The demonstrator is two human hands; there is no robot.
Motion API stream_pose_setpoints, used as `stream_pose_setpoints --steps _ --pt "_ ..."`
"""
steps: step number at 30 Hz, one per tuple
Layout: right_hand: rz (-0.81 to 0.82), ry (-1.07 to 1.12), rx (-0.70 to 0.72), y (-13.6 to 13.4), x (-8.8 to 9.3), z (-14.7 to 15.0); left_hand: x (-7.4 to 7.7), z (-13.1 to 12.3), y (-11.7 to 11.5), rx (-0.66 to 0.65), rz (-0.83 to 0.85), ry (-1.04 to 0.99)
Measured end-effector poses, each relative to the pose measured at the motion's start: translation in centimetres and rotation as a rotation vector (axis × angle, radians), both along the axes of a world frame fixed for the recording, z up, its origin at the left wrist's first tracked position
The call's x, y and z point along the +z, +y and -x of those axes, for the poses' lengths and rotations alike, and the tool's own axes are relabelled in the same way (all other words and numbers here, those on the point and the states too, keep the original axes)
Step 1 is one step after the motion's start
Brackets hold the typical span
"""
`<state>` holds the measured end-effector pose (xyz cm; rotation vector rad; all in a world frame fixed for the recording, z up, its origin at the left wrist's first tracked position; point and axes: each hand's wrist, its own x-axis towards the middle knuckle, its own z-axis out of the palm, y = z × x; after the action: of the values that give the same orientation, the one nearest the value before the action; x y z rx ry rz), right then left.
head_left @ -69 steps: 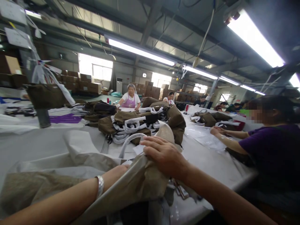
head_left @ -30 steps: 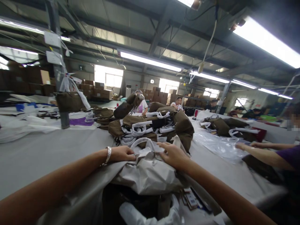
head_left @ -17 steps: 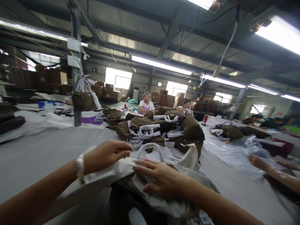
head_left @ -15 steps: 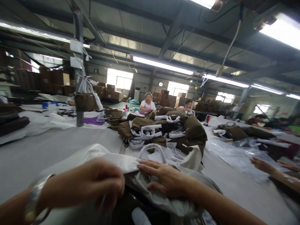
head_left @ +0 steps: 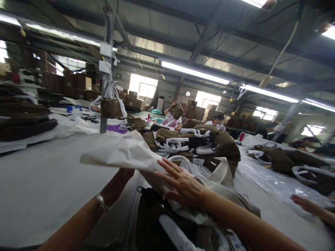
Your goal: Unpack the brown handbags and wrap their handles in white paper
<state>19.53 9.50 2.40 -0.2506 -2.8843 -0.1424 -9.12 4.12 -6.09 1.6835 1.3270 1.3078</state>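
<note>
A dark olive bag point(head_left: 150, 218) lies in front of me, a white-wrapped handle point(head_left: 174, 230) across it. Over its far part spreads a thin, creased white sheet point(head_left: 123, 148), its left end raised off the table. My left hand point(head_left: 119, 184), with a silver bracelet at the wrist, reaches beneath that raised end; the sheet hides its fingers. Fingers spread, my right hand point(head_left: 183, 184) rests flat on the sheet where it covers the bag. More pale sheet bunches under my right forearm.
Beyond the sheet is a pile of olive bags point(head_left: 222, 146) with wrapped handles. A metal post point(head_left: 104, 123) rises from the table point(head_left: 52, 177) at left. Dark folded pieces point(head_left: 28, 122) are stacked far left. At right, a co-worker's hand point(head_left: 306, 204) is near clear plastic point(head_left: 264, 176).
My left hand has moved from above the sheet to beneath its left end, which now stands higher. The right hand stays on the sheet. My view has turned slightly left.
</note>
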Motion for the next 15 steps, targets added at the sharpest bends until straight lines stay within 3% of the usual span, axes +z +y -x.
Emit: stream_pose_setpoints --steps 4,7,10,12,13,15 --pt "0.074 0.111 -0.025 0.7 0.0 1.5 2.5 -3.5 2.4 -0.065 -0.137 -0.180" --pt "0.158 0.249 -0.079 1.4 -0.1 2.0 5.4 -6.5 2.6 -0.221 -0.148 -0.285" --pt "0.207 0.419 -0.152 1.9 -0.2 1.9 7.7 -8.5 1.6 -0.470 -0.096 -0.447" --pt "0.236 0.505 -0.176 1.9 -0.1 1.2 8.3 -8.6 0.8 -0.632 -0.036 -0.558" --pt "0.251 0.529 -0.174 1.8 0.1 0.7 8.3 -8.3 0.3 -0.651 -0.015 -0.586" --pt "0.274 0.564 -0.169 1.3 0.4 -0.6 7.8 -7.4 -0.5 -0.526 -0.005 -0.548"
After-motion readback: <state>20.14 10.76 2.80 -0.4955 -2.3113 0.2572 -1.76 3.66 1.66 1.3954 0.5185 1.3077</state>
